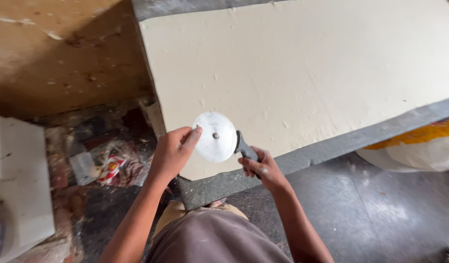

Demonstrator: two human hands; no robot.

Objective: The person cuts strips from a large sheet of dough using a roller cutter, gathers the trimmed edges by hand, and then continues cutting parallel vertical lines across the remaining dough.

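Observation:
A round wheel cutter with a white floury disc [215,137] and a dark handle [246,152] is held over the near corner of a large pale dough sheet [307,73]. My right hand [263,168] grips the dark handle. My left hand [173,151] touches the left rim of the disc with thumb and fingertips. The dough sheet lies spread on a grey stone table [331,146], whose edge shows below it.
A white and yellow sack [419,146] sits under the table at right. Crumpled wrappers and debris [107,165] lie on the dirty floor at left. A white block [20,180] stands at far left. A worn wooden surface [59,53] fills the upper left.

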